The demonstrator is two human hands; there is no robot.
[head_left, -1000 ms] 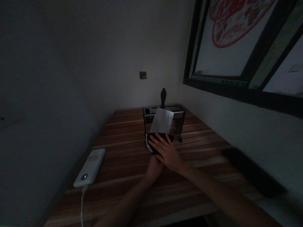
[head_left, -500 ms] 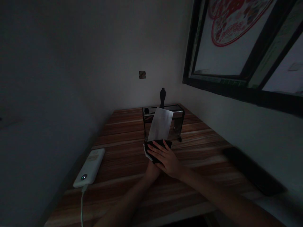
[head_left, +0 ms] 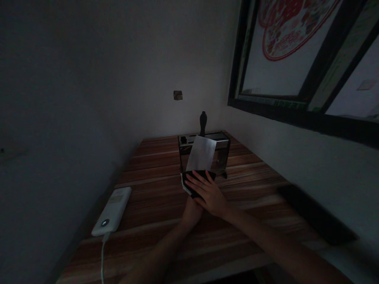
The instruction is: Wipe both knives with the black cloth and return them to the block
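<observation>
A broad, flat, pale grey blade, by its look a cleaver [head_left: 201, 154], tilts up and away from me in the middle. A folded black cloth [head_left: 189, 178] with a whitish edge covers its lower part. My right hand [head_left: 209, 193] presses on the cloth from above, fingers long and a little apart, thumb side hidden. Beneath it, my left hand [head_left: 193, 211] is closed at the lower end of the cleaver; its fingers and the handle are hidden by the cloth and my right hand.
Behind the blade stands a knife rack [head_left: 220, 137] with clear sides, a black-handled knife [head_left: 203, 123] upright in it. On the wood-grain table [head_left: 151, 197] lie a white power bank [head_left: 114, 209] with a cable at left and a dark, flat, long object [head_left: 315, 213] at right.
Both hands and the black cloth have shifted slightly away from me, the cloth now sitting a little higher along the blade. The rack and power bank stay in place.
</observation>
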